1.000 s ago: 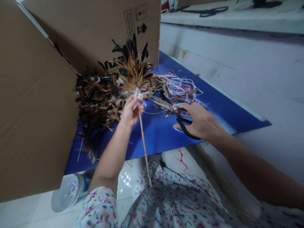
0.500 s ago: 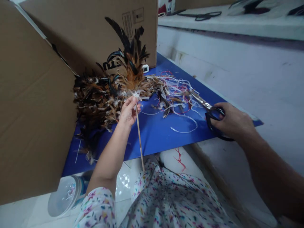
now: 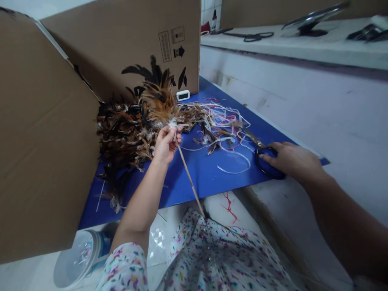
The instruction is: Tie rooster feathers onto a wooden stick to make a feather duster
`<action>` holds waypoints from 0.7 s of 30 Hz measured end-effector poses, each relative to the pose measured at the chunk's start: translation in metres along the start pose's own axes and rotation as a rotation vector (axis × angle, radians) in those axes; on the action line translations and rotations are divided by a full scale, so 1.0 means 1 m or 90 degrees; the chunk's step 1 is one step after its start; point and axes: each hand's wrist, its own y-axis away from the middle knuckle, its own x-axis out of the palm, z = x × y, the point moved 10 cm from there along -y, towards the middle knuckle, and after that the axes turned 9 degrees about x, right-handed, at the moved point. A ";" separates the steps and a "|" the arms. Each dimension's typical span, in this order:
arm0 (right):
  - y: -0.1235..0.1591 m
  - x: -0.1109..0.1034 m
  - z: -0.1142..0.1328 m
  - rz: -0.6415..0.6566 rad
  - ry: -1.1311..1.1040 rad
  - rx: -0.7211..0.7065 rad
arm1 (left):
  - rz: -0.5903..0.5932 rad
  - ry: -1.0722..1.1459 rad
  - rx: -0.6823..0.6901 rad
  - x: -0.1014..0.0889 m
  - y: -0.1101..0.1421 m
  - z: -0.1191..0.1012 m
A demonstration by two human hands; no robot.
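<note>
My left hand (image 3: pixel 166 146) pinches a feather duster (image 3: pixel 160 101) at its neck, where white string is tied around the brown and black feathers. Its thin wooden stick (image 3: pixel 190 180) slants down past the table edge to my lap. Low over the right side of the blue table, my right hand (image 3: pixel 298 161) has its fingers at the black handles of a pair of scissors (image 3: pixel 256 141). The blades point toward a tangle of white and pink strings (image 3: pixel 226 115). Behind and left of my left hand lies a heap of brown feathers (image 3: pixel 121 139).
Large cardboard boxes (image 3: pixel 39 133) wall off the left and back of the blue table (image 3: pixel 182 192). A small white digital device (image 3: pixel 183 95) stands by the back box. Another pair of scissors (image 3: pixel 257 36) lies on the ledge. A plastic bucket (image 3: pixel 74 262) sits below left.
The feather duster has tipped left and its stick's lower end has swung right. My right hand has moved slightly left with the scissors, which now sit lower against the table.
</note>
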 end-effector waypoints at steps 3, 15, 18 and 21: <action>0.016 -0.029 0.018 -0.103 -0.009 -0.065 | -0.013 -0.039 0.052 0.000 0.001 -0.006; 0.047 -0.119 0.230 0.063 -0.866 -0.431 | -0.029 -0.240 0.172 0.008 0.014 -0.011; 0.039 -0.096 0.263 0.286 -0.988 -0.360 | -0.015 -0.285 0.182 0.008 0.015 -0.007; 0.032 -0.083 0.274 0.392 -1.092 -0.334 | -0.012 -0.324 0.181 0.003 0.011 -0.001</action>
